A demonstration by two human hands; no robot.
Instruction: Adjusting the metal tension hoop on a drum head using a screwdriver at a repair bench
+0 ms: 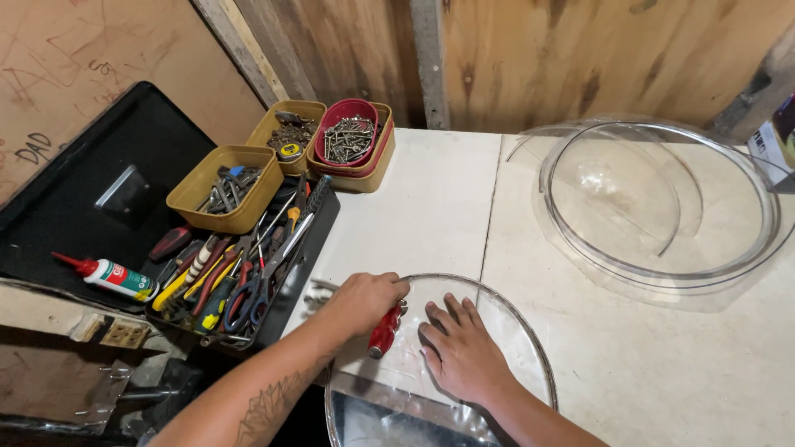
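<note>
Red-handled screwdriver point(385, 329) in left hand point(364, 300) (right hand point(462, 352) flat on dome point(522, 331)).

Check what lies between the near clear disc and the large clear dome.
Head view: only bare white tabletop lies between the near clear disc and the large clear dome.

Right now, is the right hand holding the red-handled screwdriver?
No, the left hand grips the red-handled screwdriver; the right hand lies flat on the clear round plastic dome.
</note>
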